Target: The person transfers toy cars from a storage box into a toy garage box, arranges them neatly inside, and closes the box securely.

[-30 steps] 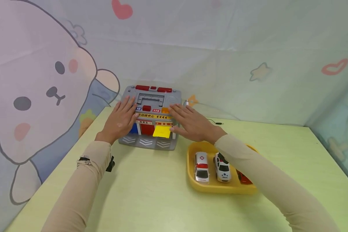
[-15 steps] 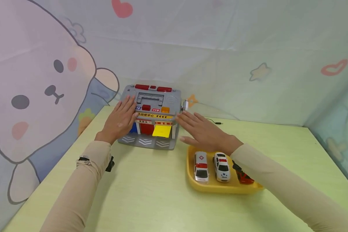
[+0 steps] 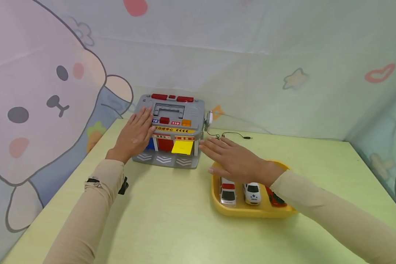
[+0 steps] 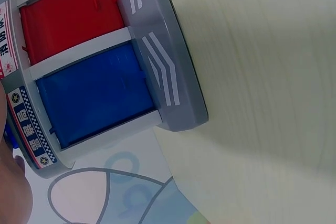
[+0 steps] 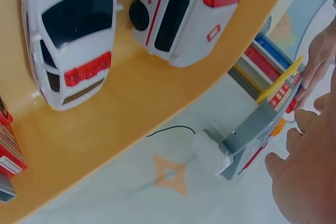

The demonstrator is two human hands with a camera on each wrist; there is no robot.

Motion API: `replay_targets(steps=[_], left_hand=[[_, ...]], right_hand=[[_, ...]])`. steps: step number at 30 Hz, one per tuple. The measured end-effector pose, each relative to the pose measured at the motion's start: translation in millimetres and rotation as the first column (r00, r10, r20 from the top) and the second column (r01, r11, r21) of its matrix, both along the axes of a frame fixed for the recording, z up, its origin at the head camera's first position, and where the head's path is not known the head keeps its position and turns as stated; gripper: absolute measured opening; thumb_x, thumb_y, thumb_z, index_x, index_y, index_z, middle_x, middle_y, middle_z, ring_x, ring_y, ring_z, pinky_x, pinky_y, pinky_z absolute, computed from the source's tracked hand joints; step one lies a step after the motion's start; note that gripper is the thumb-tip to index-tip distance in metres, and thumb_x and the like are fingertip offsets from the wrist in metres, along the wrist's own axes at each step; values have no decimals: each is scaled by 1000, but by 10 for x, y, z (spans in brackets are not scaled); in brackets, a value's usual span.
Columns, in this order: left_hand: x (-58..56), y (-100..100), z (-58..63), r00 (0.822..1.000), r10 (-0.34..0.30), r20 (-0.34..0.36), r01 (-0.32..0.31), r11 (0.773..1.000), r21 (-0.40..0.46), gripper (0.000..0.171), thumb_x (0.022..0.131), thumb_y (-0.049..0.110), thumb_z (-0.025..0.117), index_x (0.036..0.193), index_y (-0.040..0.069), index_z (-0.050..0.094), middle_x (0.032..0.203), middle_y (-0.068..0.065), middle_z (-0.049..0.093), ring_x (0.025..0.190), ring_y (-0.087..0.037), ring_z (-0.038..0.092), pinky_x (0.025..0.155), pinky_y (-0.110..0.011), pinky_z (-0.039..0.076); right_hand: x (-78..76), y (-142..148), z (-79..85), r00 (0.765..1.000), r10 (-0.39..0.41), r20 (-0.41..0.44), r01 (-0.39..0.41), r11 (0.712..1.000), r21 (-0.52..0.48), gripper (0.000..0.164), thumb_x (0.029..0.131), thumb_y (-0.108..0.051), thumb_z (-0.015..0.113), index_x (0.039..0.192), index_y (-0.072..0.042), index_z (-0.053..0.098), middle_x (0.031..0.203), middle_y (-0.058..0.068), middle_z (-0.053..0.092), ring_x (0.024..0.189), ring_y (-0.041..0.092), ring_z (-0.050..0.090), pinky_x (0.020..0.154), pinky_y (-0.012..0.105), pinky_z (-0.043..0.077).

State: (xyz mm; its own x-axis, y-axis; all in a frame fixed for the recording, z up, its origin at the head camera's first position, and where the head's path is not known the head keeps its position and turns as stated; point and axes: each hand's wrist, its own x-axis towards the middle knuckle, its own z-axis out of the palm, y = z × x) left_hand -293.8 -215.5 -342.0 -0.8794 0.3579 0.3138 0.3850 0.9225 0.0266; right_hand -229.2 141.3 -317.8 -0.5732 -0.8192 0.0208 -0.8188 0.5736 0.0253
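A grey toy rescue station [image 3: 194,110] with red lights on its roof stands at the back of the table. My left hand [image 3: 134,135] rests with straight fingers on the roof's left front part. In the left wrist view the station's blue door [image 4: 94,93] and red door [image 4: 73,19] are down. Its yellow door [image 3: 182,147] sticks out, raised. To the station's right, my right hand [image 3: 239,161] is stretched flat over the yellow tray [image 3: 250,212], holding nothing. Inside the tray are a toy ambulance [image 5: 184,14], a toy police car [image 5: 73,35] and a red toy vehicle [image 3: 276,198].
A thin black cable [image 3: 234,133] with a plug lies behind the tray, near a white part [image 3: 209,118] on the station's right side. A printed cloth [image 3: 244,73] hangs behind the pale table [image 3: 158,220].
My right hand has drawn away from the station's front right corner, moving right and down over the tray. My left hand stays on the roof. The view has shifted slightly.
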Motion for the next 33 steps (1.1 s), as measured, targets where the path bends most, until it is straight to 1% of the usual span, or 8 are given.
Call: replay_targets(steps=[6, 10, 13, 19, 24, 31, 33], left_hand=[[-1, -8, 5, 1000, -5, 2, 5, 1000, -13, 58, 109, 31, 33, 156, -3, 26, 168, -17, 13, 157, -33, 6, 128, -50, 6], [1, -16, 2, 1000, -3, -5, 2, 1000, -13, 57, 108, 30, 34, 154, -3, 29, 167, -17, 15, 157, -33, 7, 127, -51, 7], [0, -14, -2, 1000, -3, -7, 3, 1000, -6, 57, 108, 30, 34, 154, -4, 31, 167, -17, 15, 157, -33, 7, 127, -51, 7], [-4, -1, -14, 1000, -8, -11, 8, 1000, 6, 56, 108, 29, 34, 153, -4, 32, 167, -18, 16, 157, -33, 7, 128, -50, 5], [2, 16, 4, 1000, -5, -15, 5, 1000, 11, 56, 108, 29, 35, 153, -4, 33, 167, -19, 17, 157, -34, 7, 128, -50, 6], [11, 11, -1, 1000, -5, -14, 5, 1000, 13, 55, 108, 29, 36, 152, -4, 35, 167, -19, 18, 157, -34, 8, 127, -51, 7], [10, 11, -5, 1000, -3, -10, 3, 1000, 14, 55, 108, 29, 36, 152, -4, 35, 167, -18, 17, 157, -34, 8, 127, -51, 7]], right_hand=[[91, 40, -41, 1000, 8, 18, -9, 1000, 28, 66, 107, -49, 32, 162, -18, 13, 170, 2, 12, 158, 24, 8, 128, 47, 7], [148, 85, -76, 1000, 18, 21, -19, 999, 44, 68, 106, -53, 29, 162, -19, 12, 170, 0, 12, 158, 23, 8, 128, 46, 9], [181, 129, -101, 999, 13, 37, -15, 999, 42, 69, 105, -56, 28, 162, -19, 12, 170, -1, 12, 158, 20, 7, 128, 46, 9], [220, 273, -139, 998, -6, 58, 4, 999, 32, 69, 105, -56, 28, 162, -18, 17, 169, 2, 15, 157, 23, 11, 127, 49, 13], [252, 382, -162, 998, -24, 60, 20, 998, 60, 68, 105, -56, 28, 161, -19, 19, 169, 3, 18, 157, 24, 14, 127, 49, 15], [322, 441, -225, 997, 22, 76, -26, 998, 60, 63, 106, -50, 33, 158, -14, 30, 166, 8, 27, 155, 30, 21, 125, 53, 20], [333, 445, -252, 996, 31, 82, -36, 998, 60, 61, 107, -49, 34, 157, -15, 33, 165, 7, 28, 155, 30, 22, 125, 53, 20]])
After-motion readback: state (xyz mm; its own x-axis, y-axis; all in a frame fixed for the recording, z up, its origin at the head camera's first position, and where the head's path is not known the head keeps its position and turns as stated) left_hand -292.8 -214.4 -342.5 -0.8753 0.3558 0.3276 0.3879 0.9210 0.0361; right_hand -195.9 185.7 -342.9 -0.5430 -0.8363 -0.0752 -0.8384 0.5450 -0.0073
